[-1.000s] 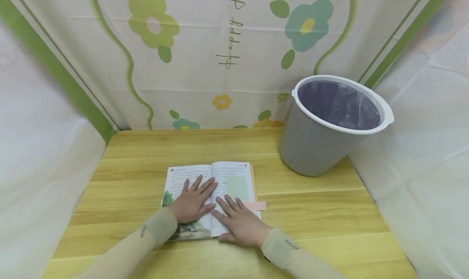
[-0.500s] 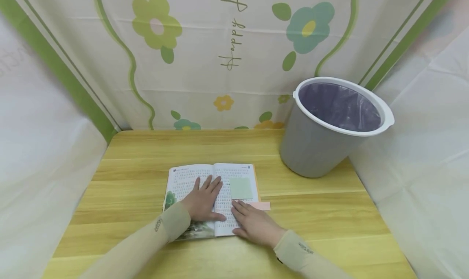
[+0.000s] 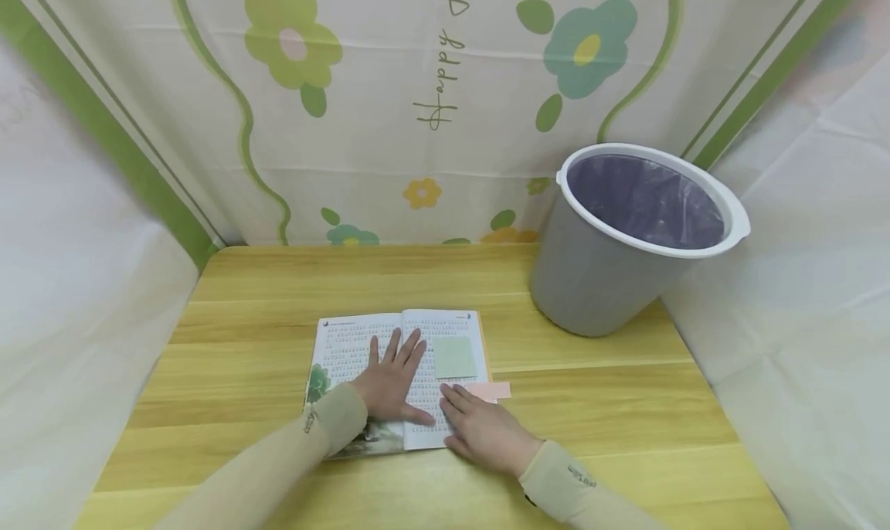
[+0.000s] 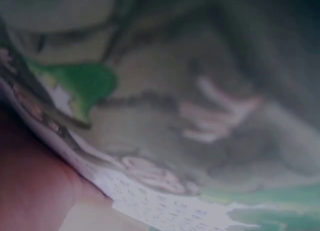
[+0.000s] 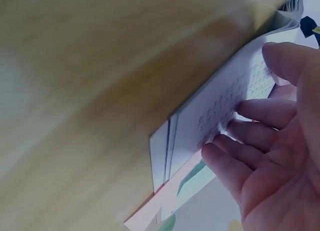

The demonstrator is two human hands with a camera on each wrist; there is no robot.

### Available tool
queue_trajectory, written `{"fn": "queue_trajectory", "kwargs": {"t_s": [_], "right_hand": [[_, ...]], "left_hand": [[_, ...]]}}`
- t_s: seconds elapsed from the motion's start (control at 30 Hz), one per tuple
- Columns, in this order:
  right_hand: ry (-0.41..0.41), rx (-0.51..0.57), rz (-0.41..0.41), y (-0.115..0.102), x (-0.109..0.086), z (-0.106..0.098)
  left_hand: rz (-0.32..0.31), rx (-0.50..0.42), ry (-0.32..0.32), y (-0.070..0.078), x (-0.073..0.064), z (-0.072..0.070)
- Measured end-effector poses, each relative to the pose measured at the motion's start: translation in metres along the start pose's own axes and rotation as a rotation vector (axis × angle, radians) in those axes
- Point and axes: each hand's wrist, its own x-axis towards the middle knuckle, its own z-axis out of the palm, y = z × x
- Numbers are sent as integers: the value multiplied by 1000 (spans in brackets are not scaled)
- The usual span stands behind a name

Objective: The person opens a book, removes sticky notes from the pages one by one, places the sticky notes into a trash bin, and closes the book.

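Note:
An open book (image 3: 422, 436) lies on the wooden table, printed text on both pages and a picture at the lower left. My left hand (image 3: 389, 385) rests on it with fingers spread across the middle fold. On the right page my right hand (image 3: 490, 431) lies with its fingers nearly straight, fingertips on the print. Just above those fingertips sits a square green sticky note (image 3: 455, 358). A pink paper strip (image 3: 495, 391) pokes out past the right page edge, partly behind the right hand. The right wrist view shows the fingertips over the text and the strip (image 5: 142, 212).
A grey waste bin (image 3: 591, 267) with a white rim and a dark liner stands at the table's back right. Behind the table (image 3: 278, 283) hangs a cloth printed with flowers, and white cloth flanks both sides.
My left hand has slid rightward over the fold. The right hand has shifted right and its fingers have come together, baring more of the page. The book stays open.

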Motion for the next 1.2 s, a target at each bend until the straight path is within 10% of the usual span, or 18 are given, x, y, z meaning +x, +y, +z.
{"fn": "queue_trajectory", "kwargs": {"t_s": [0.6,0.93,1.2], "right_hand": [[-29,64,29,6,3,-7],[199,115,-37,38,20,-34],[107,44,37,43,36,-26]], "left_hand": [[21,-132,-48,-17,-6,-10],[-7,-115,-103,-16,-4,-10],[-38,-90,-166,-10,-4,-22]]}}
